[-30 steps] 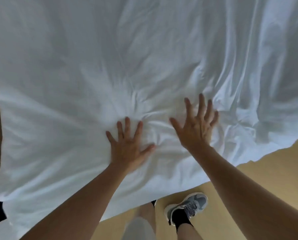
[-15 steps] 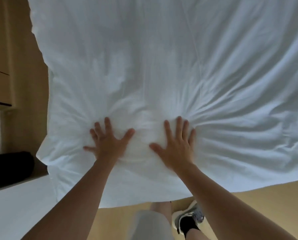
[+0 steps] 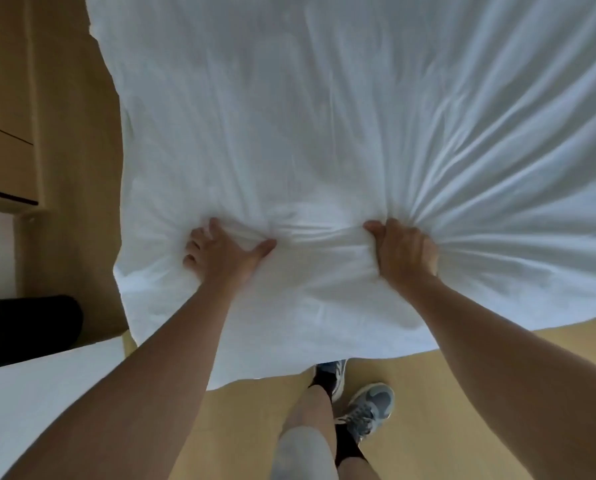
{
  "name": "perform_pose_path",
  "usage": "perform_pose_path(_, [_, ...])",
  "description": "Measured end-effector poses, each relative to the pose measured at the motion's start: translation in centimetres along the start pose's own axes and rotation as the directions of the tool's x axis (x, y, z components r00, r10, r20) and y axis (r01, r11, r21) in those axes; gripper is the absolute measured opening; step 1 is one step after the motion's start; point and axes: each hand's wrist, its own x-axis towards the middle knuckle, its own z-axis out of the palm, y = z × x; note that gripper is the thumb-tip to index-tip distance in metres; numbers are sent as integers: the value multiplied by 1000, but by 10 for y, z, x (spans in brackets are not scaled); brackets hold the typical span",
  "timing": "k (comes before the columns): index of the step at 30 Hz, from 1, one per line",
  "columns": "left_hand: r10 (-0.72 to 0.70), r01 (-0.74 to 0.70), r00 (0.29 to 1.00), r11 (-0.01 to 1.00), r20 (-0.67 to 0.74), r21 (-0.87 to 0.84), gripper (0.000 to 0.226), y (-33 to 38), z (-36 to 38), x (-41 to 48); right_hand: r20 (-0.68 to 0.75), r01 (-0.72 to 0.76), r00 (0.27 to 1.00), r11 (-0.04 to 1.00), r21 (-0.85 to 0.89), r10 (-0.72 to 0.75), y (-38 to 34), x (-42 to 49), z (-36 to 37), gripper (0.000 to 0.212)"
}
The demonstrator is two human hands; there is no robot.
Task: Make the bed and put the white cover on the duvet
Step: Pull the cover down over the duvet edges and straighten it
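Head view: left hand [image 3: 220, 254], right hand [image 3: 405, 252] clutch cover [image 3: 289, 116] extending ahead.

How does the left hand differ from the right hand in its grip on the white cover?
The left hand has its thumb stretched out; the right hand is a closed fist. Long folds fan from the right hand, few from the left hand. Both grip the white cover.

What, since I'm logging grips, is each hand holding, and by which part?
Both grip the white fabric duvet cover, a little in from its near edge: left hand bunches it near the corner, right hand further right.
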Motion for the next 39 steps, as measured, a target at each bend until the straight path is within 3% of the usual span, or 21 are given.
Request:
perform_pose_path(3, [65,-67,998,997,26,47,116,12,7,14,14,-4,1000,999,45,3,1,3,-7,61])
perform_pose_path(5, [137,-139,990,990,43,38,92,10,7,27,3,37,999,995,90,-37,3,0,-17,61])
perform_pose_path(7, [232,-235,967,972,109,18,64,3,6,41,-186,187,968,978,96,-167,7,-4,-27,59])
perform_pose_path(9, [340,-345,923,938,178,-2,52,1,-1,48,-373,311,883,950,13,-284,8,-9,-36,53])
perform_pose_path(12, [486,-473,837,874,253,-112,53,-14,-43,44,-517,327,803,945,-30,-295,6,-15,-53,45])
perform_pose_path(14, [606,-586,764,795,219,-156,61,-41,-93,43,-623,308,740,951,-19,-252,2,-17,-61,45])
perform_pose_path(16, [677,-656,720,735,150,-173,63,-67,-133,43,-664,256,725,966,12,-184,-11,-25,-52,45])
perform_pose_path(18, [636,-625,756,772,155,-117,61,-78,-129,48,-577,142,811,990,24,-102,-31,-28,-23,46])
perform_pose_path(20, [548,-567,801,824,242,11,50,-75,-93,47,-277,-17,960,998,55,31,-52,-27,1,50])
perform_pose_path(21, [515,-548,816,834,263,67,46,-71,-71,44,-138,-83,986,994,70,92,-60,-24,3,52])
perform_pose_path(24, [558,-602,786,790,268,120,42,-52,-41,42,25,-218,976,976,12,218,-66,-8,-11,52])
perform_pose_path(26, [651,-663,725,748,225,-25,46,-52,-53,40,17,-325,945,945,-23,326,-57,-5,-24,49])
perform_pose_path(27, [693,-688,712,721,115,-85,48,-59,-58,43,0,-379,925,925,-29,379,-51,-4,-29,48])
perform_pose_path(29, [600,-623,780,770,-176,-135,48,-85,-67,53,10,-428,904,903,-22,428,-48,-1,-33,47])
perform_pose_path(30, [460,-496,863,849,-209,-181,60,-101,-67,61,28,-437,899,899,-8,438,-49,-2,-33,47])
perform_pose_path(32, [154,-134,987,934,35,-333,93,-129,-67,75,5,-439,898,897,54,440,-59,-4,-33,37])
perform_pose_path(34, [50,80,965,881,258,-466,113,-149,-61,83,-170,-351,913,926,138,372,-86,-17,-32,25])
perform_pose_path(36, [15,141,955,855,295,-500,114,-158,-56,79,-378,-104,910,976,192,171,-132,-45,-30,18])
perform_pose_path(37, [-5,147,963,849,271,-507,112,-158,-57,74,-393,42,918,976,213,46,-162,-63,-27,19])
perform_pose_path(38, [-18,139,972,849,235,-510,104,-157,-57,72,-311,145,948,957,250,-62,-191,-80,-22,28])
perform_pose_path(39, [-31,137,977,848,210,-513,91,-157,-56,71,-150,159,982,944,291,-119,-220,-93,-15,44])
